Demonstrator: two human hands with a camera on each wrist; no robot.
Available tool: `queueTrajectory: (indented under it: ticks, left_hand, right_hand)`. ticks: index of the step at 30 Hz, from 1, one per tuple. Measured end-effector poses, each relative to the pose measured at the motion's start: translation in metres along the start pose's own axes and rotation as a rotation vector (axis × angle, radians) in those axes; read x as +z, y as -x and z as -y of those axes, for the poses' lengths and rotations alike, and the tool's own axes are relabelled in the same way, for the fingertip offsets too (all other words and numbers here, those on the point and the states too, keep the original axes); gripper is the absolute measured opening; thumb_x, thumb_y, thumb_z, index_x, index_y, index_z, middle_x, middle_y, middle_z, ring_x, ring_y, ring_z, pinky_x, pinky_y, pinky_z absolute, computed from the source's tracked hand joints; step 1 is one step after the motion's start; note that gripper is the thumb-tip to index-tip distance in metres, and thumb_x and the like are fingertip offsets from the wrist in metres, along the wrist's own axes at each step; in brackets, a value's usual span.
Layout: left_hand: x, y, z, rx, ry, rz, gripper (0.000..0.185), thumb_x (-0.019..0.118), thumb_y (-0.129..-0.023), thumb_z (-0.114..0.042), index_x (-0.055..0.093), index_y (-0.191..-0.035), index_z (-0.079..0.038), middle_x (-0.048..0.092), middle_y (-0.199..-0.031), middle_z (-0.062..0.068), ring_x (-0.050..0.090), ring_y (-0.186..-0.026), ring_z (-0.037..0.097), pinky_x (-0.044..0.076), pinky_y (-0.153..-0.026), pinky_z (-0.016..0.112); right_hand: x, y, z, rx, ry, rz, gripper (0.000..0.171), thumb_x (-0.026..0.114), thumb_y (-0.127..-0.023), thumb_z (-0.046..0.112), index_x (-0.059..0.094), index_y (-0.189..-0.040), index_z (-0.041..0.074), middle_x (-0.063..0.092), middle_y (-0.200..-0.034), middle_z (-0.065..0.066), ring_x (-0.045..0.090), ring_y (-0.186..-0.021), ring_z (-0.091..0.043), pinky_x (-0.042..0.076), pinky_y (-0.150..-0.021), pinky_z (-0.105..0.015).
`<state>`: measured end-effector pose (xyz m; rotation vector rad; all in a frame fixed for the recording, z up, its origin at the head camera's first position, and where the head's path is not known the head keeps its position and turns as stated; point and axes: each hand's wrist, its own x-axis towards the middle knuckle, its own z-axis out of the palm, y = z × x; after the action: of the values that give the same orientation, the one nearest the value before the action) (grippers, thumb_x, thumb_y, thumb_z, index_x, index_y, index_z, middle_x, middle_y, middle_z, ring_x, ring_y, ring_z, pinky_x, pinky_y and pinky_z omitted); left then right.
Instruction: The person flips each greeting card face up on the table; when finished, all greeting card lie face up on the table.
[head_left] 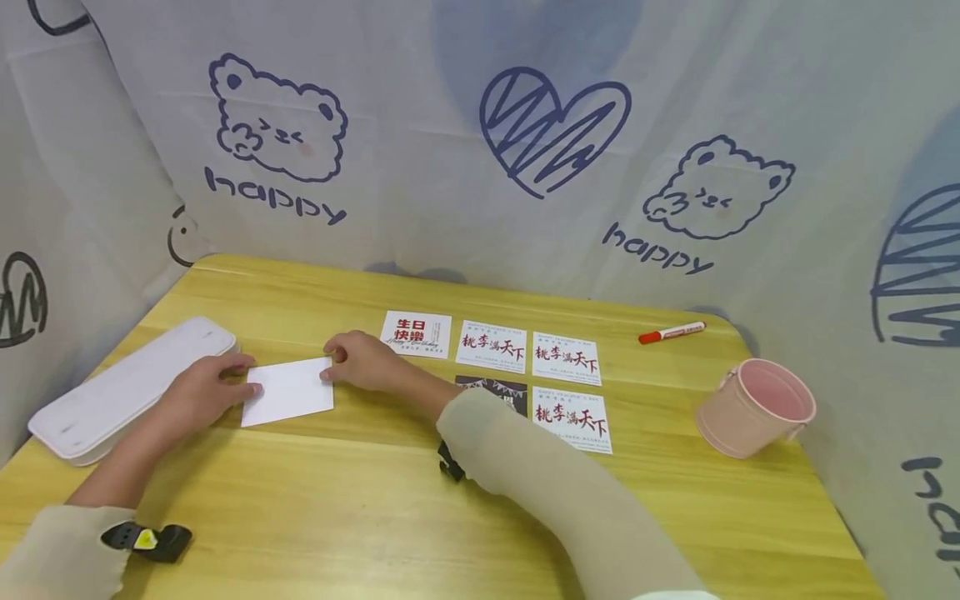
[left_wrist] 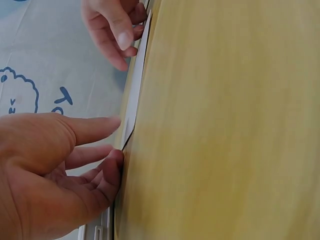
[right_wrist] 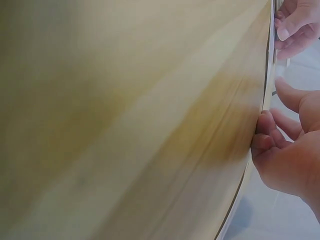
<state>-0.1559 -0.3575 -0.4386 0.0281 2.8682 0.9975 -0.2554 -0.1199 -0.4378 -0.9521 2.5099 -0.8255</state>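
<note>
A blank white card (head_left: 288, 390) lies on the yellow wooden table between both hands. My left hand (head_left: 201, 395) is at its left edge, the thumb and fingers spread apart. At its right edge is my right hand (head_left: 367, 362), fingertips touching the card. The left wrist view shows the white card (left_wrist: 136, 90) edge-on, with the left hand (left_wrist: 60, 175) at its near corner and a gap between thumb and fingers. In the right wrist view the right thumb also stands off from the bent fingers of the right hand (right_wrist: 295, 145).
Right of the hands lie a birthday card (head_left: 417, 333), several cards with red writing (head_left: 491, 346) and a dark card (head_left: 498, 390) partly behind the right sleeve. A white case (head_left: 135, 387) is at left; a red marker (head_left: 672, 332) and pink bucket (head_left: 753, 408) are at right.
</note>
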Motion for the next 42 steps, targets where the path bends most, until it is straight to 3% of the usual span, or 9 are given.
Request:
queueTrajectory:
  ticks: [9,16,25,28,33,36,42]
  left_hand:
    - [-0.0004,0.0009,-0.0002,-0.019,0.021,0.009,0.061,0.067,-0.096,-0.023,0.047,-0.138,0.015,0.056,-0.128,0.034,0.05,-0.121,0.05,0.039,-0.1,0.061]
    - [0.0019,-0.0005,-0.0028,-0.018,0.039,-0.001,0.054,0.066,-0.097,-0.023,0.051,-0.135,0.013,0.058,-0.123,0.029,0.052,-0.117,0.045,0.04,-0.096,0.056]
    - [0.0001,0.0005,-0.006,-0.011,0.004,0.006,0.057,0.063,-0.099,-0.02,0.045,-0.14,0.016,0.046,-0.139,0.04,0.036,-0.133,0.058,0.032,-0.106,0.067]
    - [0.0009,0.0016,-0.0047,-0.005,0.001,-0.01,0.053,0.063,-0.099,-0.021,0.05,-0.137,0.014,0.05,-0.136,0.039,0.039,-0.13,0.057,0.033,-0.104,0.067]
    - [0.0037,0.0018,-0.0006,-0.003,0.005,-0.038,0.043,0.065,-0.098,-0.022,0.06,-0.127,0.009,0.064,-0.116,0.027,0.056,-0.109,0.041,0.045,-0.09,0.05]
    - [0.0047,0.0012,0.0017,-0.002,0.007,-0.05,0.038,0.067,-0.097,-0.022,0.063,-0.121,0.007,0.065,-0.107,0.019,0.058,-0.097,0.028,0.045,-0.08,0.035]
    - [0.0047,0.0019,0.0009,-0.022,0.1,-0.035,0.042,0.068,-0.097,-0.025,0.059,-0.123,0.007,0.065,-0.112,0.019,0.057,-0.094,0.017,0.046,-0.073,0.019]
  right_hand:
    - [0.0019,-0.0036,0.0027,-0.003,0.088,0.01,0.044,0.076,-0.092,0.029,0.066,-0.13,0.01,0.056,-0.097,0.005,0.048,-0.089,-0.009,0.04,-0.072,-0.017]
    - [-0.0001,-0.0032,0.0021,0.033,0.058,0.028,0.044,0.078,-0.089,0.028,0.066,-0.128,0.011,0.057,-0.104,0.006,0.051,-0.091,-0.008,0.043,-0.078,-0.018]
    - [0.0005,-0.0016,0.0029,0.043,0.007,0.049,0.046,0.081,-0.087,0.025,0.062,-0.126,0.009,0.053,-0.105,0.005,0.05,-0.093,-0.008,0.043,-0.082,-0.016]
    - [0.001,-0.0006,0.0038,0.047,0.015,0.04,0.046,0.081,-0.087,0.025,0.061,-0.126,0.01,0.053,-0.103,0.006,0.051,-0.092,-0.007,0.043,-0.081,-0.017]
    - [0.0026,0.0002,0.0031,0.053,0.004,0.028,0.04,0.079,-0.089,0.02,0.061,-0.124,0.013,0.057,-0.098,0.009,0.053,-0.086,-0.006,0.044,-0.077,-0.017]
    - [0.0028,0.0002,0.0022,0.036,0.007,0.018,0.039,0.078,-0.09,0.017,0.062,-0.125,0.013,0.058,-0.097,0.009,0.053,-0.085,-0.006,0.044,-0.076,-0.016]
    - [0.0017,0.0009,-0.0004,0.002,0.026,-0.004,0.035,0.07,-0.096,0.023,0.063,-0.129,0.012,0.057,-0.1,0.007,0.052,-0.087,-0.007,0.043,-0.076,-0.017]
